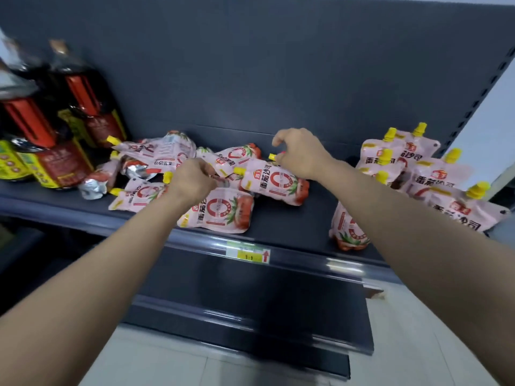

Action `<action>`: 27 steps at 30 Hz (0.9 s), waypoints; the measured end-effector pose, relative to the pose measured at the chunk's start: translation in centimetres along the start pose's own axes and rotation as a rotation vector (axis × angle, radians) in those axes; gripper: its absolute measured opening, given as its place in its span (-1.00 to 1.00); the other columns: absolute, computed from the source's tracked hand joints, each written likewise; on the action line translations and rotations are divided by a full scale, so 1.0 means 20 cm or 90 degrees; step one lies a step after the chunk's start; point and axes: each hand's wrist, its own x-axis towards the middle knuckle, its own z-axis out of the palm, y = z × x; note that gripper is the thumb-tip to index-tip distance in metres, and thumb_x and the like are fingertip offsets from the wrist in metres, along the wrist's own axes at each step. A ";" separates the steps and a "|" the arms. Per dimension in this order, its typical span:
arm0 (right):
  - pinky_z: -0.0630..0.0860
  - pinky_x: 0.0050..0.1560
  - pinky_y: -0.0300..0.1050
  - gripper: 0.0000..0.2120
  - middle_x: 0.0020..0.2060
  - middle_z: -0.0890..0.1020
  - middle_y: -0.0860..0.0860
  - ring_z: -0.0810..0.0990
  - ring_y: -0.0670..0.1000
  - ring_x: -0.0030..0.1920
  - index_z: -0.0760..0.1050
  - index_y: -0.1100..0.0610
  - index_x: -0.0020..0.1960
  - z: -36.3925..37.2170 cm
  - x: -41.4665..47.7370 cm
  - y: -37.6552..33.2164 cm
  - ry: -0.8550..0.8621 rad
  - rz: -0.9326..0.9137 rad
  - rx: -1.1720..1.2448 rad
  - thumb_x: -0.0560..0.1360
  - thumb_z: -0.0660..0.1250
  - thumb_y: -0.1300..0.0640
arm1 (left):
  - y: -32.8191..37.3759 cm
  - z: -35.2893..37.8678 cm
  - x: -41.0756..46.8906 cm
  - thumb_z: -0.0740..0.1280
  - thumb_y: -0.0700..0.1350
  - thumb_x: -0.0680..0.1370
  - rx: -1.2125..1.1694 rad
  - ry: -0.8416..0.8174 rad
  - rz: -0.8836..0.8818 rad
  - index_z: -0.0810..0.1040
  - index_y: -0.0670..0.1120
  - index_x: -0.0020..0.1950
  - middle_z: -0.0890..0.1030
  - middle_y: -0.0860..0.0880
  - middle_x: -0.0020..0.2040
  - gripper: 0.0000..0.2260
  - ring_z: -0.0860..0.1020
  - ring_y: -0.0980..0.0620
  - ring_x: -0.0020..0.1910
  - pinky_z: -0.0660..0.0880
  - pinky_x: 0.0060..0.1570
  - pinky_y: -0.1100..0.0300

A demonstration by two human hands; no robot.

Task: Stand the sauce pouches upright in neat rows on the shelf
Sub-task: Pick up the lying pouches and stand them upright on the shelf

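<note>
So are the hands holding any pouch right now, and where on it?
The right hand pinches the yellow spout of a lying pouch. The left hand is closed among the heaped pouches; what it grips cannot be told.

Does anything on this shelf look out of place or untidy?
Yes. The sauce pouches in the middle lie flat in a jumbled heap, spouts pointing different ways, unlike the upright pouches at right. One pouch there is tipped over.

I see pink pouches (274, 181) with yellow caps, red rings and tomato prints, dark bottles (83, 93) with red-and-yellow labels, a dark grey shelf (292, 218).
</note>
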 end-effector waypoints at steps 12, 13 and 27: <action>0.39 0.33 -0.05 -0.41 0.44 0.36 0.12 0.39 0.17 0.38 0.23 0.13 0.51 0.06 0.04 0.16 -0.249 0.048 -0.086 0.53 0.33 0.17 | 0.02 0.13 -0.05 0.42 -0.17 0.47 0.134 -0.138 -0.084 0.34 -0.16 -0.26 0.38 0.00 -0.32 -0.74 0.42 -0.05 -0.11 0.34 -0.10 0.17; 0.39 0.35 -0.04 -0.39 0.46 0.35 0.11 0.38 0.16 0.39 0.22 0.14 0.51 0.07 0.05 0.17 -0.263 0.046 -0.097 0.52 0.34 0.17 | 0.02 0.14 -0.05 0.41 -0.17 0.48 0.116 -0.146 -0.083 0.36 -0.17 -0.19 0.40 -0.01 -0.30 -0.77 0.42 -0.05 -0.11 0.34 -0.10 0.16; 0.40 0.22 0.00 -0.61 0.26 0.54 0.08 0.46 0.19 0.27 0.48 0.13 0.31 0.18 0.18 0.23 -0.250 0.035 -0.213 0.50 0.34 0.08 | 0.01 0.24 0.04 0.43 -0.25 0.45 -0.076 -0.115 -0.227 0.41 -0.20 -0.18 0.47 -0.11 -0.26 -0.82 0.46 -0.06 -0.19 0.51 -0.17 0.17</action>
